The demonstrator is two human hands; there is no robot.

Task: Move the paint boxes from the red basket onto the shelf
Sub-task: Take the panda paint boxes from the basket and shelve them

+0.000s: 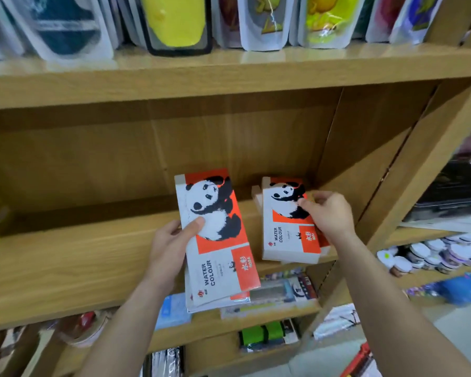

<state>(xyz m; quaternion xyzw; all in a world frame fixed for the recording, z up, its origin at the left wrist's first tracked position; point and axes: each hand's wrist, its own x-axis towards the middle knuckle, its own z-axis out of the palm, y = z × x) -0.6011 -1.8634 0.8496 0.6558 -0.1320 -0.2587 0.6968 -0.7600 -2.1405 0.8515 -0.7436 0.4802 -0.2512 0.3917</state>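
My left hand (172, 246) grips a stack of flat white-and-orange water colour boxes with a panda print (215, 240), held tilted in front of the wooden shelf board (79, 257). A second stack of the same panda boxes (286, 221) lies on the shelf at the right end, near the side wall. My right hand (328, 213) rests its fingers on the right edge of that stack. A corner of the red basket (360, 360) shows at the bottom right.
The shelf above carries standing pouches (174, 23) with colourful prints. Lower shelves hold small packets and a green item (267, 331). A neighbouring rack on the right holds round white tins (430, 254). The left stretch of the middle shelf board is bare wood.
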